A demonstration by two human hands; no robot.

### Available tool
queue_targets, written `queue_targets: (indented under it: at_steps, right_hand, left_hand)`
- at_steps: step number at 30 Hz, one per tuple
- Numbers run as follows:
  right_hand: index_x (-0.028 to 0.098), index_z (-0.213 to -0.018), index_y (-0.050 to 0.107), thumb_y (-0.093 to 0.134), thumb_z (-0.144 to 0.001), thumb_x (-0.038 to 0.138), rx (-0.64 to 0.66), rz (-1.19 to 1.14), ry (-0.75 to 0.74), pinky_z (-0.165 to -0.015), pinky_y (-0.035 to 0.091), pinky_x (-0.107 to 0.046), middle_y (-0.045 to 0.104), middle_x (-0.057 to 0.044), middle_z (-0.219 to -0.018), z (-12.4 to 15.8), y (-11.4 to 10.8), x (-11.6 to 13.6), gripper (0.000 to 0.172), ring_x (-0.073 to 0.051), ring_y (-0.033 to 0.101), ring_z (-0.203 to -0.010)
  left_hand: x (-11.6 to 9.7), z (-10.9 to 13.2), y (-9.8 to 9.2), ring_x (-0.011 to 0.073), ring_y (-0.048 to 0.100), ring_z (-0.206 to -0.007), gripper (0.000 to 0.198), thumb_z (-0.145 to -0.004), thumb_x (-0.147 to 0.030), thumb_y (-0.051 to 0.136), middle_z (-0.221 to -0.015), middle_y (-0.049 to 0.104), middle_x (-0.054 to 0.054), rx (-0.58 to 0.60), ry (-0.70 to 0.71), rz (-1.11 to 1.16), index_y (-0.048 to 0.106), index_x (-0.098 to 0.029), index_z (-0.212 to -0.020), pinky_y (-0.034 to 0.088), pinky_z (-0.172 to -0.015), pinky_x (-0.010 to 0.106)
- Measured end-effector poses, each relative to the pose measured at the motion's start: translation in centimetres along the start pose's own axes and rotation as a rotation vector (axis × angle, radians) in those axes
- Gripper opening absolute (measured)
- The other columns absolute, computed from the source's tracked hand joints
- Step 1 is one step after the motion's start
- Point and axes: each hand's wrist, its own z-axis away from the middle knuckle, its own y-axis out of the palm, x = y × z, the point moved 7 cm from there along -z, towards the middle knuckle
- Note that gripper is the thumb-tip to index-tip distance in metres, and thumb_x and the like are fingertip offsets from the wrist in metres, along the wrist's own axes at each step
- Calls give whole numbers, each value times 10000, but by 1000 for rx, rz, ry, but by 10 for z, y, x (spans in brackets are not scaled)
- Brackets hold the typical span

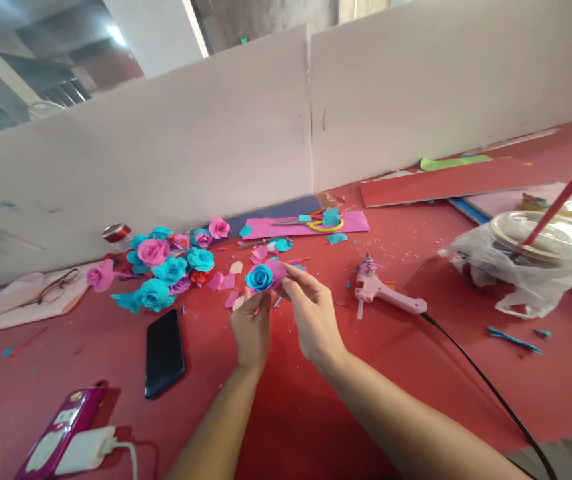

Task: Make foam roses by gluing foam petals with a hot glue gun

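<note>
We've got a blue rose (259,277) up over the red table (296,413), our L hand (252,330) gripping it from below, fingers closed at its base. Our R hand (315,317) pinches a pink petal (277,271) at the rose's R side, thumb & fingertips closed on it. Scraps (222,281) lie just beyond, w/ scissors (322,231) on a pink strip (361,221) behind. Flowers (170,270) bunch to our L, phone (165,353) nearby; glue gun (391,293) rests to our R, cord attached.
</note>
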Motion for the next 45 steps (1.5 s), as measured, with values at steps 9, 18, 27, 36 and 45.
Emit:
queue_targets:
  at_steps: [9, 18, 27, 36, 45]
  right_hand:
    - [209, -1057, 558, 569, -730, 164, 10, 76, -76, -787, 505, -321, 690, -20, -878, 1, 0, 1, 330, -150, 637, -795]
    - [225, -1133, 521, 630, -706, 127, 16, 162, -162, -744, 496, -274, 658, 8, -821, -1, -2, 0, 451, -132, 621, -780]
    - [247, -1125, 520, 695, -699, 154, 70, 158, -195, -767, 529, -295, 665, 2, -881, 1, 3, 4, 470, -146, 641, -824]
    - [264, -1181, 493, 698, -719, 138, 117, 265, -336, -822, 525, -320, 643, -8, -936, 4, 8, 15, 521, -149, 635, -869]
    - [290, -1223, 464, 731, -714, 146, 172, 245, -367, -825, 520, -321, 585, -9, -981, 11, 16, 20, 593, -140, 611, -862]
  left_hand:
    - [-2, 0, 3, 190, 650, -749, 196, -767, -328, 649, -831, 761, -7, 19, -2, 16, 773, -239, -892, 517, -822, 352]
    - [-11, 3, -1, 282, 678, -946, 192, -776, -287, 626, -839, 765, 12, -15, 92, -34, 774, -229, -883, 502, -917, 432]
    - [-22, 4, -6, 197, 676, -753, 167, -803, -272, 611, -741, 751, -12, -53, 229, -95, 768, -238, -847, 520, -896, 399]
    - [-30, 7, -7, 143, 620, -650, 178, -832, -302, 585, -627, 704, -59, -74, 297, -114, 754, -251, -811, 367, -1102, 497]
    - [-30, 8, -8, 218, 689, -780, 199, -841, -307, 571, -714, 741, -17, -56, 272, -56, 759, -250, -813, 420, -1040, 507]
